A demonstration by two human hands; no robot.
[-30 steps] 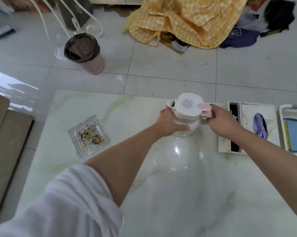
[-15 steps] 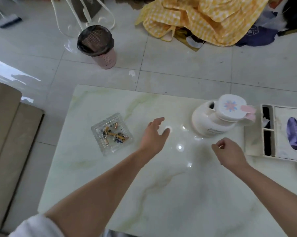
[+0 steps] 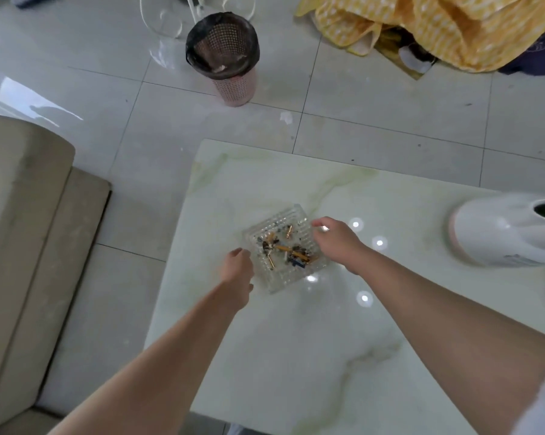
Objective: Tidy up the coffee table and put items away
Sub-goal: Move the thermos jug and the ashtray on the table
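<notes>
Head cam has you leaning over the coffee table (image 3: 343,356), both arms stretched out to the glass ashtray (image 3: 285,246) that sits toward the table's left end. Your left hand (image 3: 237,279) is at the ashtray's left edge with the fingers curled in at the rim; it looks like it's touching the glass, but honestly I can't tell if it's got a proper hold. Your right hand (image 3: 335,241) is at the right edge, fingers bent down over the rim, same story, contact but can't tell whether it's really gripping. The ashtray is full of cigarette butts (image 3: 288,251) and ash, and it's flat on the marble. Over at the right edge of view is the white kettle (image 3: 503,233), well apart from your hands. On the floor past the table stands a pink mesh bin (image 3: 225,58) with a black liner, and there's a yellow checked cloth (image 3: 453,29) heaped up at top right. Beige sofa (image 3: 23,240) is off to your left.
</notes>
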